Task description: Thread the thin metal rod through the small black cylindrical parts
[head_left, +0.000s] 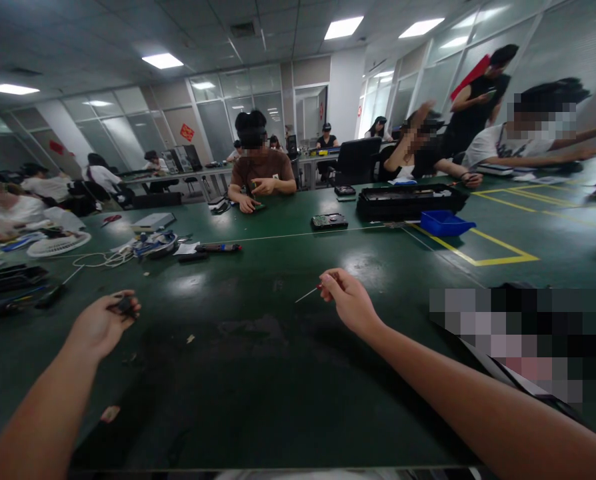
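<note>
- Above the green bench [258, 400], a slim metal-shafted tool with a red handle [308, 294] sits in the right hand [351, 303], its grip closed round the handle, tip clear of other things.
- Well apart, the left hand [91, 330] has its grip curled round a small dark object [125, 305], too blurred to identify.
- Between and nearer the wearer lies a pale scrap [191, 339].
- This looks like a holding step; bringing tip and object together would call for closing the gap, both grips steady.
- Beyond stands a blue plastic bin [447, 224].
</note>
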Action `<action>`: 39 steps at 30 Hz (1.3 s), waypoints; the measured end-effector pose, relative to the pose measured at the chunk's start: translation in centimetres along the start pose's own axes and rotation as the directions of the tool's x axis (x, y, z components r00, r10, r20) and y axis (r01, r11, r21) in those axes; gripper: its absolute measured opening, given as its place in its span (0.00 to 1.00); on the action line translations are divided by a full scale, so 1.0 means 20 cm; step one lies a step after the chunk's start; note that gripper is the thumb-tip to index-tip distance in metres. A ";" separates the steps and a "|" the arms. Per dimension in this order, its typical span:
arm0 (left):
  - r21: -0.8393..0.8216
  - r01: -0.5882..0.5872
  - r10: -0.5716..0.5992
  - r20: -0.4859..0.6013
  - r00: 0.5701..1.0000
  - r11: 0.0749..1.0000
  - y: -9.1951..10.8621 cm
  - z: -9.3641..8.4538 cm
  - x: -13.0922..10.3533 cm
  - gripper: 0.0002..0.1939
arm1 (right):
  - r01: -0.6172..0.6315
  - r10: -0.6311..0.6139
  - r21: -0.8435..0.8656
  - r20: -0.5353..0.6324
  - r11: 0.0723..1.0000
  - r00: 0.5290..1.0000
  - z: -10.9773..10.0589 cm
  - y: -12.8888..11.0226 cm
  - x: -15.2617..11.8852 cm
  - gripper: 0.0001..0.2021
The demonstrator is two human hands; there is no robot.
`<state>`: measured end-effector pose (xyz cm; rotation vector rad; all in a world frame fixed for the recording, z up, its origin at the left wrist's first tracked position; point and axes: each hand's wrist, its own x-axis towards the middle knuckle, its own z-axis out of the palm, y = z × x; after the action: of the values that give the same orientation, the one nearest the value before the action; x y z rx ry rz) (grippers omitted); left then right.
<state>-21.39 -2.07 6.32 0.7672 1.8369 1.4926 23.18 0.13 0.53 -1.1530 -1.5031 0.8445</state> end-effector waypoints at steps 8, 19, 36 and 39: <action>-0.240 0.132 -0.023 0.409 0.912 0.962 0.00 0.59 -0.23 0.10 | 0.011 -0.012 -0.020 -0.026 1.000 1.000 -0.02 0.02 0.01 0.14; 0.218 -0.636 0.356 0.675 0.646 0.740 -0.18 1.05 -0.58 0.10 | 0.001 -0.003 -0.144 -0.012 0.990 1.000 -0.03 -0.07 -0.02 0.15; 0.156 -0.811 0.491 0.726 0.482 0.564 -0.27 0.99 -0.54 0.17 | 0.136 -0.132 -0.128 0.037 0.982 0.991 -0.01 -0.07 -0.06 0.13; 0.159 -0.817 0.490 0.731 0.474 0.554 -0.27 0.99 -0.53 0.17 | 0.152 -0.146 -0.153 0.053 0.977 0.988 -0.01 -0.06 -0.07 0.12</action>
<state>0.54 0.74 -0.67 2.2016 1.3998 0.9074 23.08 -1.52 1.37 -1.1253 -1.6915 0.6615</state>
